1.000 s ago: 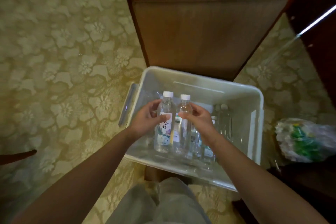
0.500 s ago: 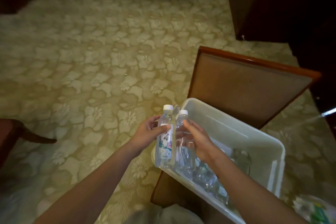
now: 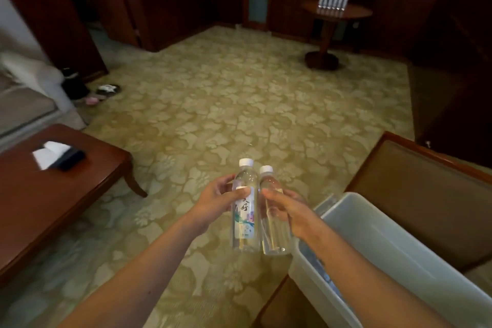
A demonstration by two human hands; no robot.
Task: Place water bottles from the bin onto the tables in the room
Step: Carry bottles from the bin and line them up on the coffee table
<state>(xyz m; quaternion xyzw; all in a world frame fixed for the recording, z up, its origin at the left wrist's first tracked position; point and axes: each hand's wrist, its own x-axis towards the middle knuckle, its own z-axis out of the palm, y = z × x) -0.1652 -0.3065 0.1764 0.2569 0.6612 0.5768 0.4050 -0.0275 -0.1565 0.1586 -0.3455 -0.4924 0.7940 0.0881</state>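
Observation:
My left hand (image 3: 219,201) grips a clear water bottle (image 3: 246,224) with a white cap and a printed label, held upright over the carpet. Right beside it, my right hand (image 3: 288,212) holds a second clear water bottle (image 3: 274,231), also upright; the two bottles touch. The white plastic bin (image 3: 378,245) sits at the lower right on a wooden chair, with more bottles dimly visible inside. A low wooden table (image 3: 61,194) stands at the left. A round wooden table (image 3: 354,12) at the far back carries a row of several water bottles (image 3: 334,0).
A dark remote and white paper (image 3: 57,156) lie on the low table. The chair's padded back (image 3: 426,194) rises behind the bin. Slippers (image 3: 106,89) lie on the floor near a bed at the left. Dark wooden walls enclose the patterned carpet (image 3: 239,104).
Both hands lifted the two bottles out of the bin and carried them left of it. My view rose from the bin to the room, bringing both tables into sight.

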